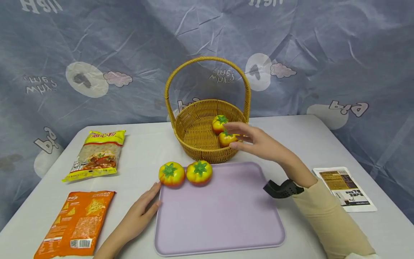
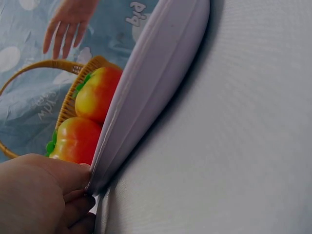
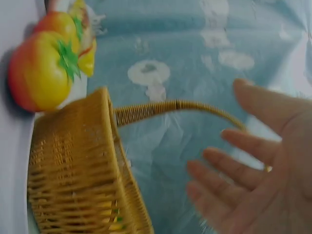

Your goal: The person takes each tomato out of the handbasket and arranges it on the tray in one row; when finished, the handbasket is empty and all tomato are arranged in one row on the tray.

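Observation:
My right hand (image 1: 258, 142) hovers over the right rim of a wicker basket (image 1: 197, 124), fingers spread and holding nothing. Two yellow-red toy tomatoes with green leaf tops lie inside: one tomato (image 1: 219, 124) farther back, the other tomato (image 1: 226, 139) partly hidden by my fingers. In the right wrist view the right hand (image 3: 273, 165) is beside the basket handle (image 3: 180, 105), palm bare. My left hand (image 1: 139, 212) rests at the left edge of a lilac tray (image 1: 223, 216), fingertips at its rim. Just beyond them, a tomato (image 1: 171, 174) and another tomato (image 1: 199, 173) sit side by side at the tray's far-left corner.
On the left of the white table (image 1: 142, 147) lie a yellow-edged food bag (image 1: 98, 154) and an orange snack bag (image 1: 77, 223). A white-and-brown pouch (image 1: 346, 189) lies on the right. Behind the basket hangs a blue-grey printed cloth (image 1: 129, 43).

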### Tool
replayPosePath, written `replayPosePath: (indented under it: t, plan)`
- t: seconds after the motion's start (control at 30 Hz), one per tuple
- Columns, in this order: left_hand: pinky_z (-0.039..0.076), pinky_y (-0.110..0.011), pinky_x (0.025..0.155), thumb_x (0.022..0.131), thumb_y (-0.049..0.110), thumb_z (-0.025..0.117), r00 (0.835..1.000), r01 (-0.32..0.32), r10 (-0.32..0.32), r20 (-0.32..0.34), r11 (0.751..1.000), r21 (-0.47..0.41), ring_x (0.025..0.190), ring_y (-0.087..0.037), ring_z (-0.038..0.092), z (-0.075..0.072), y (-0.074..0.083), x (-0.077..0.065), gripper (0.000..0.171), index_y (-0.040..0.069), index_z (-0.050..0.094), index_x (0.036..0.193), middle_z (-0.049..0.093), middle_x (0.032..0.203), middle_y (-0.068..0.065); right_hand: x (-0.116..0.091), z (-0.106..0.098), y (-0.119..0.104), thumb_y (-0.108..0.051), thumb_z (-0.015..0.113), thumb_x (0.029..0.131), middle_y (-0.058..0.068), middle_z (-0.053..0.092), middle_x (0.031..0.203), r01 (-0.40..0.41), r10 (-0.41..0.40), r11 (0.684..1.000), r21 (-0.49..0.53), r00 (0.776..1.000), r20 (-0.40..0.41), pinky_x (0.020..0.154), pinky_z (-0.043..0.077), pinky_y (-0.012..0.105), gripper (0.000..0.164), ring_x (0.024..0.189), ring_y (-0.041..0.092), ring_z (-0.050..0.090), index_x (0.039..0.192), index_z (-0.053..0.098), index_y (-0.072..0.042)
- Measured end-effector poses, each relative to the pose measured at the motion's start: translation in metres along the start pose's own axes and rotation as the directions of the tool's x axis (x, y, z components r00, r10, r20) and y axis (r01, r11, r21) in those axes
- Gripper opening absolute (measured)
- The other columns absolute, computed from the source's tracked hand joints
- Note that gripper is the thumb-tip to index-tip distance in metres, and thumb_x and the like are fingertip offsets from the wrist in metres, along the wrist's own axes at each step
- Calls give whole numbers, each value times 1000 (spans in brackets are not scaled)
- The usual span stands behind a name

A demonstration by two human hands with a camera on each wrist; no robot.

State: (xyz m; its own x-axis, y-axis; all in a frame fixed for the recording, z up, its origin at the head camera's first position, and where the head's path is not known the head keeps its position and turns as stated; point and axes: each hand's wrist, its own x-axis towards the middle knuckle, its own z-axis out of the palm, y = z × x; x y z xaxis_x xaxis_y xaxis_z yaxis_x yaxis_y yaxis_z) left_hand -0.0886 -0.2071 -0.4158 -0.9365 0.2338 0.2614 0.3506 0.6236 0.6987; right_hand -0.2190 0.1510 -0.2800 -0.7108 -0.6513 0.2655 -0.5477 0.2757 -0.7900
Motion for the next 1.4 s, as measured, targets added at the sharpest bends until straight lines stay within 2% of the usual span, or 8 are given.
replayPosePath:
  t: [0.17,0.23,0.4,0.57,0.73,0.87,1.03,1.4]
  plan:
    - [13,-10,102,94,13,57,1000,17,-17,-9,1000,-22,131,-33,32,1,-1,-1,50,0,41,140,36,143,-17,18,-14,30,-14,54,97,13,40,141,-34,62,975,220,990,-124,103,33,36,48,129,25,38,140,37,-1]
    - [17,-19,106,94,14,58,1000,29,-29,-3,999,-21,130,-33,32,2,-1,-2,50,0,41,140,36,143,-17,21,-16,42,-17,53,97,16,40,140,-71,114,967,243,979,-169,103,33,37,49,128,26,39,140,37,-2]
    - [22,-50,103,95,15,57,999,41,-41,15,999,-10,131,-31,32,4,-2,-1,51,1,41,140,35,144,-16,23,-18,65,-21,55,96,19,40,139,-178,226,955,236,955,-193,104,31,41,51,125,27,41,139,38,0]
    - [22,-53,102,95,15,57,999,34,-34,9,999,-11,131,-32,32,3,-2,-1,51,2,41,141,35,144,-16,27,-22,71,-19,58,95,22,42,137,-246,262,962,121,954,-147,102,34,44,51,124,32,42,137,40,3]
    - [23,-52,102,94,15,58,999,35,-35,-3,999,-4,131,-32,32,2,-2,-2,51,3,41,141,36,144,-15,37,-26,64,-16,64,90,23,47,133,-282,280,957,-73,959,-38,101,35,47,49,123,35,42,132,47,5]
    - [21,-32,106,94,15,58,1000,30,-30,-10,999,-13,131,-32,32,1,-2,-2,51,3,41,141,36,143,-15,44,-25,60,-10,67,88,24,53,126,-274,279,943,-190,960,-1,97,39,47,46,116,36,49,127,52,8]
    - [13,-8,100,94,14,58,1000,17,-18,-15,999,-31,130,-32,33,1,-2,0,50,2,42,140,37,143,-17,50,-17,57,-8,70,84,20,60,118,-280,286,907,-314,958,-27,92,44,46,43,108,34,55,122,57,6]
    - [13,-7,99,94,13,58,1000,28,-28,-9,999,-42,130,-32,33,1,0,-1,50,1,42,139,37,143,-18,63,-1,58,-21,76,80,13,60,118,-204,273,864,-460,958,88,97,37,44,45,113,30,50,119,64,-3]
